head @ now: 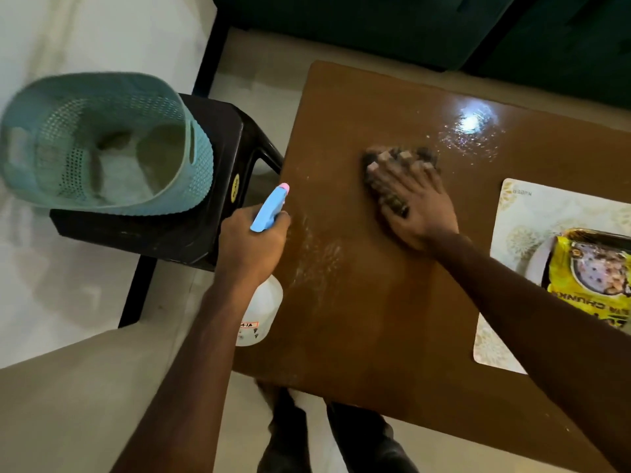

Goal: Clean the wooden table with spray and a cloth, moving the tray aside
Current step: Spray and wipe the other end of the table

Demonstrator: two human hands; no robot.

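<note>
The wooden table fills the middle, with wet spray streaks near its left edge and a shiny wet patch at the back. My left hand grips a white spray bottle with a blue trigger head, held just off the table's left edge. My right hand lies flat, fingers spread, pressing a dark cloth onto the tabletop; only the cloth's far edge shows past the fingertips. A pale patterned tray sits at the table's right side, partly behind my right forearm.
A yellow food packet and a plate lie on the tray. A black plastic stool stands left of the table with a teal perforated basket on it. A dark green sofa runs along the back. My legs show below the table's front edge.
</note>
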